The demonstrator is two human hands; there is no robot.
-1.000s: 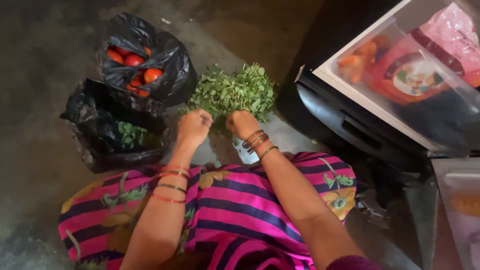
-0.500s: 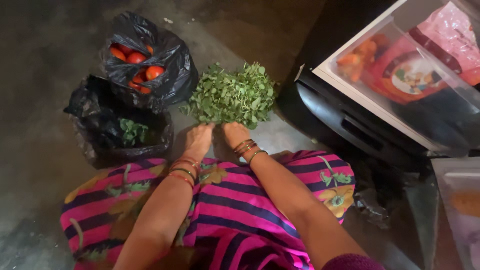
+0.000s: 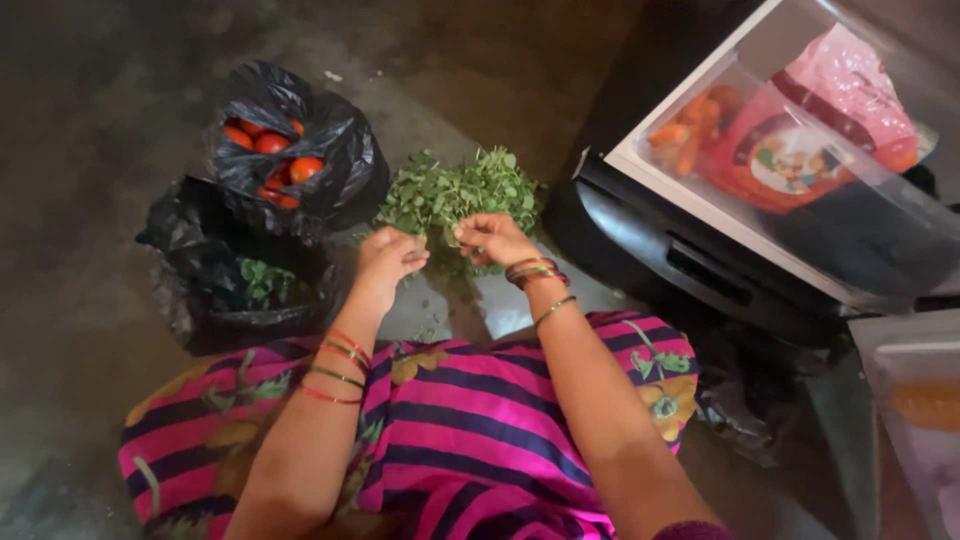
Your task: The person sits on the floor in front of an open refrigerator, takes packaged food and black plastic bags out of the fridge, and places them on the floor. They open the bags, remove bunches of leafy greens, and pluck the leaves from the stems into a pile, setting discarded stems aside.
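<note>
Both hands work at the near edge of the bunch of green leafy herbs (image 3: 458,192), which lies on the floor (image 3: 90,150) directly ahead of the grips. The left hand (image 3: 386,256) is closed, fingers curled together on a few stems pulled from the bunch. The right hand (image 3: 492,238) is likewise closed, fingertips pinched on stems at the bunch's near edge, just beside the left grip.

Progress, as judged from the present layout:
- The bunch appears largely intact; most of the greens lie beyond the grips, unsorted.
- A small amount of green leaves (image 3: 262,281) sits inside the open black bag (image 3: 215,290), to the left of the left grip. This suggests that only a minor portion has been separated.
- A second black bag (image 3: 330,150), further out to the left, holds tomatoes (image 3: 272,160); these are untouched.

Remaining work, by estimate: nearly the whole bunch. An open refrigerator door (image 3: 700,230) stands to the right of the right grip.
</note>
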